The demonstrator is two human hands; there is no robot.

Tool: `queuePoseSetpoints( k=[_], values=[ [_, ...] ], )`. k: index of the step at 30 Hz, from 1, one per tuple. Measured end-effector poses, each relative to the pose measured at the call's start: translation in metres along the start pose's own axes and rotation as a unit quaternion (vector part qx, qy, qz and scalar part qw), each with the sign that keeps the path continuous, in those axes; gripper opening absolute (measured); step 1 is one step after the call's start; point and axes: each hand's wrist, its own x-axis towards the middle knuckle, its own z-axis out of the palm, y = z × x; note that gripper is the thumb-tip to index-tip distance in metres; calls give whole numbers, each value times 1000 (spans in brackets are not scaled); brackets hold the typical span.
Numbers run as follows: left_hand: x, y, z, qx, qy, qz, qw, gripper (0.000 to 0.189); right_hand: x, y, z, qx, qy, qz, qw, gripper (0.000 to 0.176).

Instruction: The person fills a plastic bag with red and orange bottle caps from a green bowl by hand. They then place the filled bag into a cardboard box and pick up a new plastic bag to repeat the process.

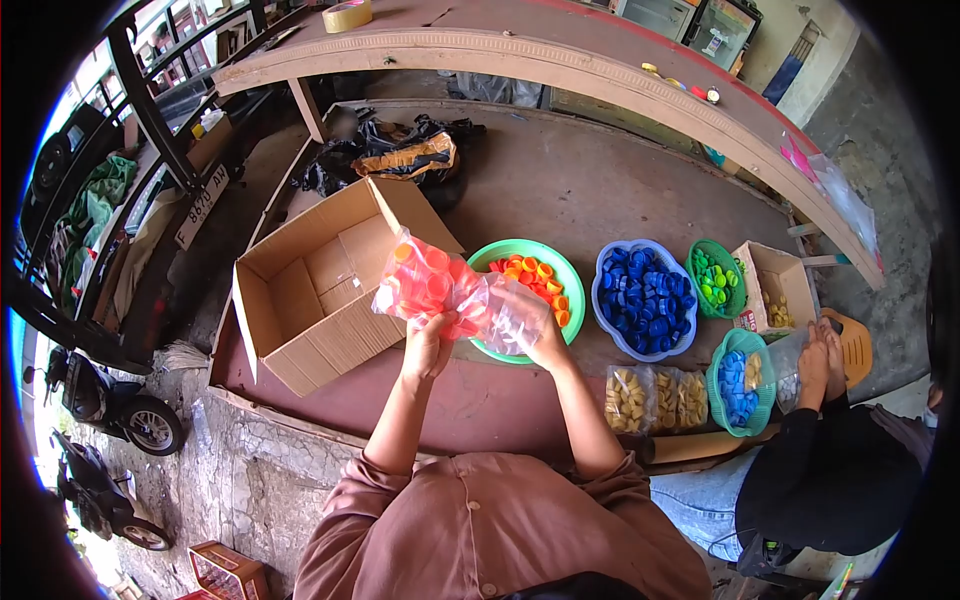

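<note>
A clear plastic bag (pixel 428 280) bulging with red-orange bottle caps is held up in front of my chest. My left hand (pixel 430 345) is closed around the bag just below the bulge. My right hand (pixel 540 338) grips the loose, caps-free end of the plastic; its fingers are partly blurred by the film. Behind that hand sits a light green basin (pixel 572 278) with orange and red caps (pixel 535 275) inside. On the left, beside the bag, an open cardboard box (pixel 310 345) stands tilted toward me, its visible inside bare.
To the right are a blue basin (pixel 597 310) of dark blue caps, green baskets (pixel 712 385), a small carton (pixel 775 260) and bags of tan caps (pixel 655 400). A co-worker's hands (pixel 818 365) hold a clear bag there. A raised wooden ledge (pixel 480 45) crosses behind.
</note>
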Motion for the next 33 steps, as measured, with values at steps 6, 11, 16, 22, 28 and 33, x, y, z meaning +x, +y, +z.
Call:
queuePoseSetpoints(
  k=[6, 11, 16, 22, 28, 33],
  values=[
    [0, 3, -3, -11, 14, -36, 999, 53, 2, 7, 2, 51, -44, 97, 993, 32],
    [-3, 6, -3, -85, 3, -42, 995, 62, 1, -1, 5, 60, -64, 88, 992, 34],
    [-4, 6, -7, -76, 36, -38, 996, 56, -2, 14, 5, 210, -73, 96, 970, 45],
    [-4, 8, -12, -104, 43, -54, 992, 50, -1, 11, 3, 313, -70, 177, 931, 52],
    [-4, 16, -1, -114, 41, -50, 991, 56, 2, 10, 6, 364, -75, 205, 905, 60],
    [-4, 11, -10, -102, 29, -36, 994, 59, 4, 2, 8, 314, -89, 149, 933, 58]
  ],
)
